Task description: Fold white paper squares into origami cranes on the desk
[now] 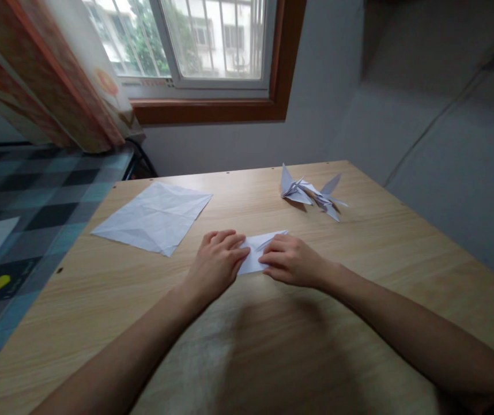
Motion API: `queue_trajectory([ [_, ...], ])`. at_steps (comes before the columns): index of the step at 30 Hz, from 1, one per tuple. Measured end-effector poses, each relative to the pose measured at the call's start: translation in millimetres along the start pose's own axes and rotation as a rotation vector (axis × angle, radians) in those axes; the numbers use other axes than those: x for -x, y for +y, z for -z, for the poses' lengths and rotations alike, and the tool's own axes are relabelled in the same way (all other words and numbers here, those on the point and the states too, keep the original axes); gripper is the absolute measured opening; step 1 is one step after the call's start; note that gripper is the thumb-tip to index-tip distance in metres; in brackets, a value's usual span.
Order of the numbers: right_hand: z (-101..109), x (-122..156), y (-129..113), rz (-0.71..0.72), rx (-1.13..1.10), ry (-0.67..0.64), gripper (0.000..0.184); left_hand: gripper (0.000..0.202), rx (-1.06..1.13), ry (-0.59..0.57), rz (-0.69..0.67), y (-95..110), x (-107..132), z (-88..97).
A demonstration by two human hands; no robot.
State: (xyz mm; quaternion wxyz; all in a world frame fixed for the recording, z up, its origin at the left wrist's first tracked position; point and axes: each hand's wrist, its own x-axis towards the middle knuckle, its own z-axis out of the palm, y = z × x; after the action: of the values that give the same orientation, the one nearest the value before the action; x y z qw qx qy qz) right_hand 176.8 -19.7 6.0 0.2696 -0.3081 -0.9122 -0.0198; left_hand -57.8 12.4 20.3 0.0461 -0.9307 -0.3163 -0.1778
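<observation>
A small folded piece of white paper lies on the wooden table, partly covered by both hands. My left hand grips its left side, thumb and fingers close together on the edge. On the other side, my right hand has its fingers bent and pressed onto the paper's right part. A loose flap shows along the top edge near the right fingers. The fingertips' undersides are hidden.
An unfolded, creased white sheet lies at the table's back left. Folded paper cranes sit at the back right. Left of the wooden table is a checked cloth surface; a window is behind.
</observation>
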Motion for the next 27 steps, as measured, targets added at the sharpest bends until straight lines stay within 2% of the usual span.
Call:
queue_trajectory([
  [5, -2.5, -3.5, -5.6, 0.090, 0.104, 0.030, 0.020, 0.014, 0.003, -0.047, -0.149, 4.4, -0.4, 0.0],
  [9, -6.6, -3.5, -6.7, 0.055, 0.049, 0.087, 0.018, 0.017, 0.137, 0.000, -0.175, 2.6, 1.6, -1.3],
  [11, -8.0, -2.9, -6.2, -0.038, -0.048, 0.104, 0.014, 0.017, 0.212, 0.033, -0.155, 1.2, 2.2, -2.0],
  [15, -9.1, -3.0, -5.1, -0.368, -0.191, 0.107, 0.005, 0.019, 0.259, 0.037, -0.095, 1.1, 1.2, -3.4],
  [17, -9.9, -4.1, -4.9, -0.426, -0.180, 0.085, 0.007, 0.018, 0.251, 0.013, -0.059, 1.7, 0.2, -4.0],
  [21, -10.2, -6.6, -6.1, -0.331, -0.040, 0.053, 0.008, 0.018, 0.222, -0.017, -0.053, 2.2, 0.0, -5.1],
  [25, -4.6, -7.5, -12.3, -0.221, 0.138, 0.131, 0.008, 0.029, 0.152, -0.048, -0.127, 2.1, 1.5, -4.1],
  [27, -1.4, -8.3, -15.8, -0.233, 0.150, 0.199, 0.010, 0.031, 0.151, -0.062, -0.143, 2.0, 1.9, -2.6],
])
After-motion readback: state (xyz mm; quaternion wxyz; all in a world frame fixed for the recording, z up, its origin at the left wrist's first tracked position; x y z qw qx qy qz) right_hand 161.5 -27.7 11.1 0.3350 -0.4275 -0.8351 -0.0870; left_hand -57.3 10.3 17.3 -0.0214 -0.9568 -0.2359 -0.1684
